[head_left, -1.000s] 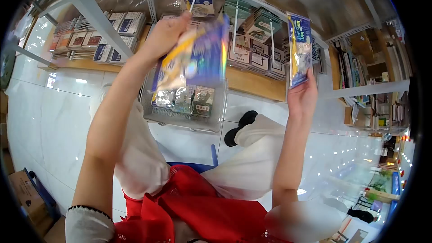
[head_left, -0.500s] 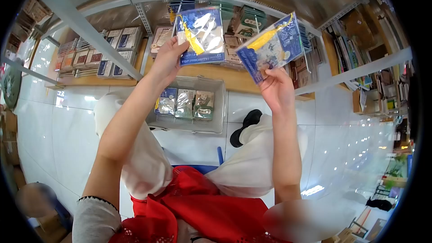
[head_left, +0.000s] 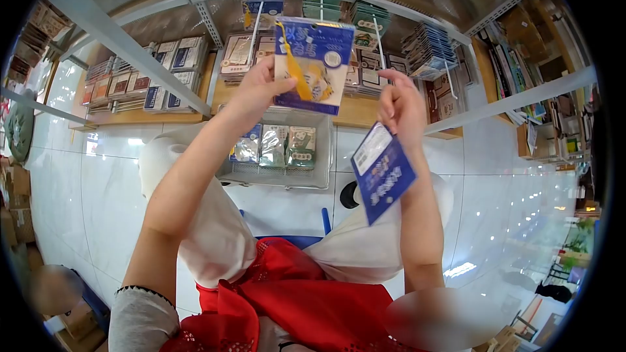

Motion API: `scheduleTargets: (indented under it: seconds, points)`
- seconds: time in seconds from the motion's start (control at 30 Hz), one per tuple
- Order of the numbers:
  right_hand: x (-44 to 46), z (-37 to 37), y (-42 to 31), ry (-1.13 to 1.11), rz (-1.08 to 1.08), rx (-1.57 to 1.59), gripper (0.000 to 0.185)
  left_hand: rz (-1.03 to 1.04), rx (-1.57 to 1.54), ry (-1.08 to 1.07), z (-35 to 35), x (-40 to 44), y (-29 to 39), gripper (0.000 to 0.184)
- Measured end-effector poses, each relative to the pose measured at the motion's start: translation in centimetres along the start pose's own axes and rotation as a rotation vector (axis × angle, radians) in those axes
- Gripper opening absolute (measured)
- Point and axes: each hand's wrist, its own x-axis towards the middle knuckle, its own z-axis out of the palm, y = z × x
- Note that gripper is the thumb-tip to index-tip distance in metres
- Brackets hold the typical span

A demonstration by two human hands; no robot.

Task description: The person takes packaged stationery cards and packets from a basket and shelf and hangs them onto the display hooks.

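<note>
My left hand (head_left: 264, 88) pinches the lower left edge of a blue and white packet (head_left: 313, 68) with a yellow tassel, held upright in front of the rack. On the right, my right hand (head_left: 399, 101) has its fingers closed on the corner of a second blue packet (head_left: 383, 171), which hangs below it, tilted, with a white barcode label showing. Beneath the left packet stands a grey basket (head_left: 277, 178) holding a blue packet (head_left: 248, 146) and green and white packets (head_left: 287, 146).
Hooks on the rack bear blue packets (head_left: 432, 52) and green packets (head_left: 370, 23). A wooden shelf (head_left: 365, 112) runs behind the basket, with boxed stacks (head_left: 176, 58) at left. Metal bars (head_left: 515, 116) cross at both sides. Books (head_left: 505, 81) stand at right.
The packet in my left hand has moved right. My right hand has turned, and its packet has swung from above the fingers to below them, now showing the barcode side.
</note>
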Motion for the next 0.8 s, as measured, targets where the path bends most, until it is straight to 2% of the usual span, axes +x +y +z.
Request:
scheduleTargets:
  seconds: [0.07, 0.1, 0.2, 0.23, 0.33, 0.37, 0.47, 0.6, 0.73, 0.8]
  points:
    - [0.0, 0.9, 1.3, -0.015, -0.014, -0.163, 0.028, -0.023, 0.014, -0.044, 0.6, -0.3, -0.9, 0.035]
    - [0.0, 1.3, 2.1, 0.019, 0.005, -0.119, 0.027, -0.055, 0.035, -0.053, 1.1, -0.5, -1.3, 0.032]
    - [0.3, 2.7, 3.5, 0.058, -0.038, -0.258, 0.021, -0.120, 0.192, -0.099, 1.7, -1.5, -1.1, 0.030]
    - [0.5, 2.8, 3.9, 0.047, -0.043, -0.333, 0.019, -0.085, 0.197, -0.071, 1.8, -1.6, -1.2, 0.029]
    - [0.1, 3.3, 4.1, -0.065, 0.032, -0.452, 0.018, -0.179, 0.209, 0.050, 0.9, -1.6, -0.2, 0.029]
    - [-0.1, 3.3, 4.2, -0.098, 0.106, -0.558, 0.018, -0.092, 0.062, 0.069, 0.9, -1.7, 0.2, 0.028]
    - [-0.8, 4.9, 6.1, -0.173, 0.079, -0.356, 0.017, -0.007, 0.151, 0.093, -0.3, -1.9, 0.2, 0.026]
    - [-0.5, 5.8, 7.3, -0.230, 0.182, -0.328, 0.019, -0.134, 0.177, 0.142, -2.3, -2.5, 0.1, 0.024]
    - [1.5, 6.0, 8.4, -0.258, 0.233, -0.540, 0.023, -0.223, 0.182, 0.281, -4.6, -2.8, -0.1, 0.023]
    - [2.5, 6.9, 9.0, -0.223, 0.268, -0.555, 0.026, -0.207, 0.016, 0.351, -5.8, -2.6, -0.9, 0.022]
